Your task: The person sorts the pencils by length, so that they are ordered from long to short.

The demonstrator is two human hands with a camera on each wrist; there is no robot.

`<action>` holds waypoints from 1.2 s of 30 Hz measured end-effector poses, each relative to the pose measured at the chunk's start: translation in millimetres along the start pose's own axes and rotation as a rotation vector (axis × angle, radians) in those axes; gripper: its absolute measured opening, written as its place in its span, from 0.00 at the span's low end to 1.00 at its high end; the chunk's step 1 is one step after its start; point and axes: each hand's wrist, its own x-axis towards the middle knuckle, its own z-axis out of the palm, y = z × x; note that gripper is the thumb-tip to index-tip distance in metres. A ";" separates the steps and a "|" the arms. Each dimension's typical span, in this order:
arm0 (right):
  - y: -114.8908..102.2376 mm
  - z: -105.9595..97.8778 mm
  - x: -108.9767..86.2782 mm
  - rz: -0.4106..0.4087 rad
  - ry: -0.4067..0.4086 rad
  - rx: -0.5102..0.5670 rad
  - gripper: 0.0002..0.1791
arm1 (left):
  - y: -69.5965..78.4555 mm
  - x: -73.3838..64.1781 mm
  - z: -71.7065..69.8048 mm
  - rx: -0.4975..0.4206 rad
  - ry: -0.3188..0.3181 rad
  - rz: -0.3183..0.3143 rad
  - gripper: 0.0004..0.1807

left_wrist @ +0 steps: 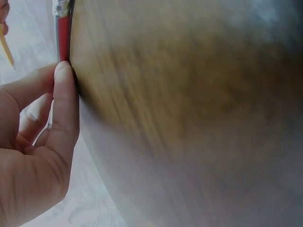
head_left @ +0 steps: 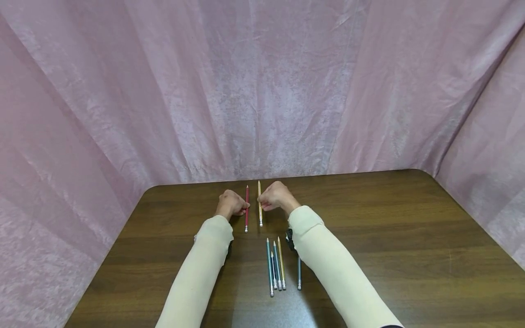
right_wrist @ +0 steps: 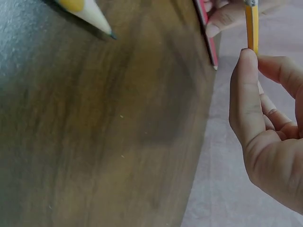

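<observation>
Toward the far side of the table, my left hand [head_left: 232, 203] pinches a red pencil [head_left: 247, 218] between thumb and fingertips. Its eraser end points back toward me. Just to the right, my right hand [head_left: 277, 197] pinches a yellow pencil [head_left: 260, 214], its tip pointing away. The two pencils stand roughly parallel with a narrow gap between them. In the left wrist view the thumb lies against the red pencil [left_wrist: 63, 40] below its metal ferrule. The right wrist view has the thumb and a finger on the yellow pencil [right_wrist: 252, 30].
Nearer me on the brown wooden table [head_left: 389, 228] lies a group of several pencils, with a teal pencil [head_left: 269, 269] at its left and a gold pencil [head_left: 281, 264] at its right. Another dark teal pencil [head_left: 299, 275] lies beside my right sleeve. Pink curtains [head_left: 262, 91] hang behind the table.
</observation>
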 end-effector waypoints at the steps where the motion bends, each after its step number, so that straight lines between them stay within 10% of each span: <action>1: 1.0 1.3 0.9 0.001 0.003 -0.007 0.05 | 0.1 -0.8 -0.5 0.011 0.001 0.002 0.07; 36: 14.2 29.5 29.6 0.105 0.093 -0.075 0.06 | -0.6 2.2 0.0 0.021 -0.007 -0.030 0.08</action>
